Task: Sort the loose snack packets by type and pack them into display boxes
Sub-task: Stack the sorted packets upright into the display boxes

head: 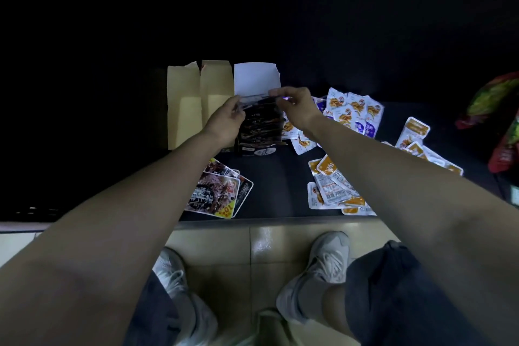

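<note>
Fingers (278,92) on packet (259,102) above black table (280,185)

Glossy plastic packets (217,191) are gleaming on the matt black desk (280,185) near the dull brown cardboard box (193,104), while smooth glazed floor tiles (216,244) on the near side of that box are catching the light.

The left hand (224,123) covers the left wall of the black display box (247,149); the right hand (295,107) hides its right wall. The dark packet (258,101) they pinch at the box's far end is blurred along its clear top edge. Far right of the box, red-green bags (497,109) are cut by the picture's edge. Beyond and left of the box, darkness swallows everything.
</note>
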Action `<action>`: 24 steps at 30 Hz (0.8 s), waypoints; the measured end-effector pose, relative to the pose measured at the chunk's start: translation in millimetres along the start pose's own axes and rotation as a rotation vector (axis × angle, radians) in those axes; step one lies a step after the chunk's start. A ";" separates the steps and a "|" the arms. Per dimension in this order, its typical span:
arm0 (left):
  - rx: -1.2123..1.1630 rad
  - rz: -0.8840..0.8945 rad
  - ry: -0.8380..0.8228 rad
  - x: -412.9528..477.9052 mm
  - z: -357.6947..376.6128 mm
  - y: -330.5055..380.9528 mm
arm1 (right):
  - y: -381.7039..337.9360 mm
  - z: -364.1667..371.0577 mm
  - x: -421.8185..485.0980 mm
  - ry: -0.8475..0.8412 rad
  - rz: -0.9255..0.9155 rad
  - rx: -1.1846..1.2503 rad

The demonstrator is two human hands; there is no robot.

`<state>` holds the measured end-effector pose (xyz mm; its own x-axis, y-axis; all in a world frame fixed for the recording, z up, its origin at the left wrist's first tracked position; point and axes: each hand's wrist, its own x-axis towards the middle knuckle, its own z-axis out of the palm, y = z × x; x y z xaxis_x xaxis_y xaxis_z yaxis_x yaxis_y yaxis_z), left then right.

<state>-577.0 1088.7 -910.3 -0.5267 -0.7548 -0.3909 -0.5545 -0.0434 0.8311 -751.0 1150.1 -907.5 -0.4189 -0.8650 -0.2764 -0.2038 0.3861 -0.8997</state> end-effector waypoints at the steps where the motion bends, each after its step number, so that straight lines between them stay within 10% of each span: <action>1: 0.006 -0.001 -0.001 0.5 1.6 -0.4 | 2.3 0.9 0.7 0.015 0.027 -0.013; 13: 0.248 0.006 0.214 -28.8 -8.2 -22.6 | 0.3 12.0 -40.5 0.180 -0.068 0.031; 24: 0.494 -0.523 0.040 -78.5 -7.7 -113.4 | 72.9 95.3 -91.4 -0.366 0.333 -0.377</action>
<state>-467.8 1147.8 -970.9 -0.0934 -0.7402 -0.6658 -0.9594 -0.1119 0.2591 -643.3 1226.8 -980.0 -0.1971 -0.7065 -0.6797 -0.4408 0.6832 -0.5823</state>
